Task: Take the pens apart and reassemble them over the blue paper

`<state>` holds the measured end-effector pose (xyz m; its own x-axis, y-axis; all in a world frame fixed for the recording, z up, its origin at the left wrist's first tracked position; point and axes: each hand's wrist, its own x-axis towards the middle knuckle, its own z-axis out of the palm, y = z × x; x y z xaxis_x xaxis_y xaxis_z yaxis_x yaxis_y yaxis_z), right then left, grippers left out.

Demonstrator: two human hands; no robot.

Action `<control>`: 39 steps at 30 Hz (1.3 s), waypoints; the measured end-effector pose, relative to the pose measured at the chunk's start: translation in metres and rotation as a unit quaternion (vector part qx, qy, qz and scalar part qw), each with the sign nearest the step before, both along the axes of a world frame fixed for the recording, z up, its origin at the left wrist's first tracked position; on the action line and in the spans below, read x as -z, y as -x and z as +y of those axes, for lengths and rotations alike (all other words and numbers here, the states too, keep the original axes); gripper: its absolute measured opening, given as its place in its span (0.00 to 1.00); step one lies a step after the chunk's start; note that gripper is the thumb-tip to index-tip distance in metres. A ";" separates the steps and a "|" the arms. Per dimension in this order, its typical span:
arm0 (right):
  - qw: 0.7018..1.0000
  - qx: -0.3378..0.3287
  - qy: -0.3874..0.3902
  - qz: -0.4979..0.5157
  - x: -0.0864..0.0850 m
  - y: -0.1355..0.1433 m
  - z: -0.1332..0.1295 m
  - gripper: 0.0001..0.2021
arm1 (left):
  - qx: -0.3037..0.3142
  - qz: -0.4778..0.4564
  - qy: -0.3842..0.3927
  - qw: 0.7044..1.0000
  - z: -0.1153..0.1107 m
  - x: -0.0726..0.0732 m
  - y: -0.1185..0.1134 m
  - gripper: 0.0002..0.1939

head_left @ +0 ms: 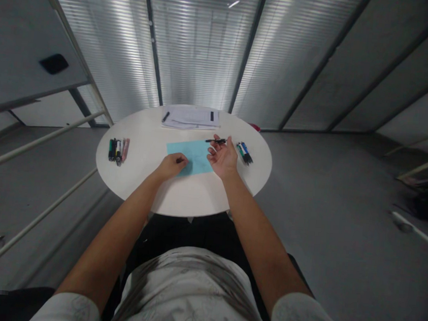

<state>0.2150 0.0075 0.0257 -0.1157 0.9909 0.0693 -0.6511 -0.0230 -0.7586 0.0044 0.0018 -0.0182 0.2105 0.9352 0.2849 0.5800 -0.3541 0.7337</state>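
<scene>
A blue sheet of paper [195,165] lies on the round white table [192,198]. My right hand [223,157], palm turned up, holds a black pen [215,141] at its fingertips above the sheet's right part. At the sheet's left edge is my left hand [172,166], its fingers curled in; a small dark spot shows at them, too small to make out.
Several markers [118,150] lie at the table's left, several pens [244,153] at its right. Stacked white papers [189,118] with a dark pen [166,116] on them are at the back. White metal rails [51,152] stand left of the table.
</scene>
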 end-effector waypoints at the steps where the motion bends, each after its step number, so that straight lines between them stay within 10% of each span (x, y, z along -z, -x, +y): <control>1: 1.000 -0.004 -0.008 0.013 0.000 0.000 -0.001 0.20 | -0.001 0.001 0.000 1.000 0.000 0.000 0.000 0.11; 19: 0.995 0.040 0.053 0.068 0.016 -0.003 0.021 0.08 | -0.005 -0.001 0.009 1.000 0.001 0.002 0.000 0.12; 24: 0.988 0.124 0.012 -0.095 0.023 -0.001 0.027 0.13 | -0.005 0.001 0.008 1.000 0.000 0.001 0.000 0.11; 28: 0.863 0.280 -0.126 -0.402 0.034 0.002 0.030 0.24 | -0.003 0.001 0.007 1.000 0.000 0.001 0.000 0.11; 33: 0.680 0.298 -0.177 -0.646 0.046 -0.003 0.028 0.32 | -0.002 -0.003 0.002 1.000 0.001 0.002 0.001 0.11; 39: 0.607 0.335 -0.133 -0.708 0.045 -0.015 0.026 0.28 | -0.006 0.000 0.008 1.000 0.001 0.003 0.000 0.10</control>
